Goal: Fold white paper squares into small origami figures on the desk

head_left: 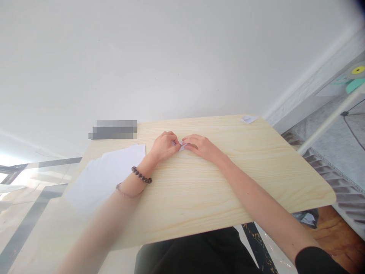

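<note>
Over the middle of the table, my left hand (167, 145) pinches a small folded piece of white paper (182, 146) from the left side. My right hand (201, 146) holds the same paper from the right, its thumb and fingers closed on the edge. Most of the paper is hidden by my fingers, so its exact shape cannot be made out. A dark bead bracelet (142, 175) and a thin cord circle my left wrist.
Sheets of white paper (114, 163) lie spread on the left of the wooden table (182, 205). A small folded paper (249, 119) rests at the far right corner. A wall (182, 68) stands behind the table. A black plastic bag (309, 218) is below the right edge.
</note>
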Motion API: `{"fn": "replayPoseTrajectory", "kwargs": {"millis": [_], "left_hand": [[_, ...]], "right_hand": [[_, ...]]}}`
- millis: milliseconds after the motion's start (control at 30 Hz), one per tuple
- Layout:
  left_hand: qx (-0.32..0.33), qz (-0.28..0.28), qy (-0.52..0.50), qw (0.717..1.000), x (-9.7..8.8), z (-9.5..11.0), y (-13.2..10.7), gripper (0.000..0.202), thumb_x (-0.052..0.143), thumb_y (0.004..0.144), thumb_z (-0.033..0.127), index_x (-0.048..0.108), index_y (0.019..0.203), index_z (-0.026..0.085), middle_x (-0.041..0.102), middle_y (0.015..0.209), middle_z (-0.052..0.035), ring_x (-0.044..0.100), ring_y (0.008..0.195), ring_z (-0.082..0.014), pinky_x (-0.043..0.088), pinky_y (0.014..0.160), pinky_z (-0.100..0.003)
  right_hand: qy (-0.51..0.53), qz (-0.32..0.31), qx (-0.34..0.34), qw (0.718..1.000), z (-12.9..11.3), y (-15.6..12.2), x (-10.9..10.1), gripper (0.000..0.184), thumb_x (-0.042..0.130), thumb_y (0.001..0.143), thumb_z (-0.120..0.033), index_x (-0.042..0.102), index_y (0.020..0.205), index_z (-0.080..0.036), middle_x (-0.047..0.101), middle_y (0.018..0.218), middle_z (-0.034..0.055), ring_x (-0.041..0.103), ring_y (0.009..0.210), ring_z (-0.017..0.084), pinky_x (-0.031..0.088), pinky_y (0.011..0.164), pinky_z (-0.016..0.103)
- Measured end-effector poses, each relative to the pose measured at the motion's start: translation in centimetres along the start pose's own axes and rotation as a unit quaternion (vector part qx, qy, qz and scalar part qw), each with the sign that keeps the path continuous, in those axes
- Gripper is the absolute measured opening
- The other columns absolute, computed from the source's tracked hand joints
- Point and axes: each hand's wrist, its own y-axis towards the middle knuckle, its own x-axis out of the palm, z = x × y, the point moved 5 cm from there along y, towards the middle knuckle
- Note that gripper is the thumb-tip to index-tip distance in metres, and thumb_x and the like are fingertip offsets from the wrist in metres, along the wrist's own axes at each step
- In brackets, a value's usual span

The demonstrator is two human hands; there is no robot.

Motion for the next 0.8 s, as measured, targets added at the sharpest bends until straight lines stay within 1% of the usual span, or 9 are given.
{"fn": "replayPoseTrajectory", "kwargs": {"millis": [67, 167, 233, 367, 433, 567, 700, 800], "left_hand": [[0.004, 0.001, 0.007, 1.000, 0.0, 0.1, -0.1, 0.014, 0.049, 0.071, 0.028, 0.060, 0.071, 0.020, 0.059, 0.087, -0.0036, 0.052, 0.085, -0.0207, 0.041, 0.076, -0.033], [0.012, 0.004, 0.015, 1.000, -0.1, 0.2, -0.3, 0.019, 0.048, 0.073, 0.028, 0.061, 0.084, 0.021, 0.059, 0.090, -0.0032, 0.053, 0.086, -0.0198, 0.041, 0.079, -0.033], [0.007, 0.008, 0.019, 1.000, -0.2, 0.2, -0.4, 0.021, 0.048, 0.075, 0.030, 0.061, 0.087, 0.021, 0.060, 0.089, -0.0032, 0.053, 0.085, -0.0193, 0.042, 0.078, -0.032], [0.018, 0.015, 0.035, 0.999, -0.4, 0.8, -0.5, 0.020, 0.048, 0.076, 0.034, 0.061, 0.083, 0.021, 0.061, 0.090, -0.0027, 0.053, 0.086, -0.0195, 0.042, 0.078, -0.032], [0.021, 0.017, 0.055, 0.998, -0.4, 1.1, -0.6, 0.020, 0.047, 0.076, 0.034, 0.062, 0.081, 0.021, 0.062, 0.092, -0.0029, 0.053, 0.087, -0.0202, 0.042, 0.077, -0.032], [0.008, 0.020, 0.085, 0.996, -0.4, 1.5, -0.7, 0.021, 0.046, 0.077, 0.032, 0.063, 0.079, 0.020, 0.062, 0.092, -0.0038, 0.052, 0.088, -0.0214, 0.042, 0.074, -0.032], [0.001, 0.016, 0.070, 0.997, -0.4, 1.4, -0.6, 0.020, 0.044, 0.078, 0.031, 0.061, 0.075, 0.020, 0.061, 0.091, -0.0033, 0.052, 0.088, -0.0204, 0.042, 0.074, -0.031], [-0.013, 0.007, 0.072, 0.997, -0.4, 1.2, -0.5, 0.020, 0.044, 0.077, 0.031, 0.059, 0.070, 0.019, 0.060, 0.086, -0.0035, 0.053, 0.083, -0.0195, 0.042, 0.069, -0.030]], "right_hand": [[-0.003, 0.003, 0.000, 1.000, 0.1, -0.1, -0.1, 0.020, 0.045, 0.085, -0.024, 0.060, 0.098, -0.022, 0.062, 0.103, 0.0041, 0.055, 0.098, 0.016, 0.044, 0.089, 0.033], [-0.014, 0.013, 0.003, 1.000, 0.1, -0.1, -0.2, 0.020, 0.044, 0.084, -0.021, 0.059, 0.097, -0.021, 0.062, 0.101, 0.0038, 0.055, 0.096, 0.016, 0.044, 0.087, 0.032], [-0.031, 0.025, 0.009, 0.999, -0.1, -0.1, -0.4, 0.019, 0.044, 0.084, -0.021, 0.059, 0.095, -0.020, 0.063, 0.100, 0.0041, 0.056, 0.094, 0.016, 0.045, 0.086, 0.032], [-0.072, 0.055, 0.032, 0.995, -0.4, -0.1, -0.4, 0.017, 0.047, 0.082, -0.026, 0.059, 0.092, -0.019, 0.063, 0.098, 0.0049, 0.056, 0.092, 0.018, 0.045, 0.084, 0.033], [-0.085, 0.060, 0.045, 0.994, -0.5, -0.1, -0.3, 0.017, 0.049, 0.080, -0.028, 0.059, 0.091, -0.019, 0.063, 0.097, 0.0049, 0.056, 0.092, 0.018, 0.045, 0.083, 0.032], [-0.096, 0.054, 0.059, 0.992, -0.6, 0.0, 0.0, 0.017, 0.050, 0.079, -0.027, 0.059, 0.091, -0.019, 0.064, 0.094, 0.0041, 0.056, 0.090, 0.018, 0.045, 0.081, 0.031], [-0.107, 0.052, 0.060, 0.991, -0.8, 0.0, 0.0, 0.017, 0.048, 0.080, -0.027, 0.059, 0.090, -0.019, 0.063, 0.096, 0.0045, 0.056, 0.090, 0.018, 0.044, 0.080, 0.031], [-0.111, 0.043, 0.053, 0.992, -1.0, 0.1, 0.0, 0.018, 0.046, 0.082, -0.028, 0.058, 0.090, -0.019, 0.063, 0.096, 0.0047, 0.055, 0.090, 0.018, 0.044, 0.079, 0.031]]}}
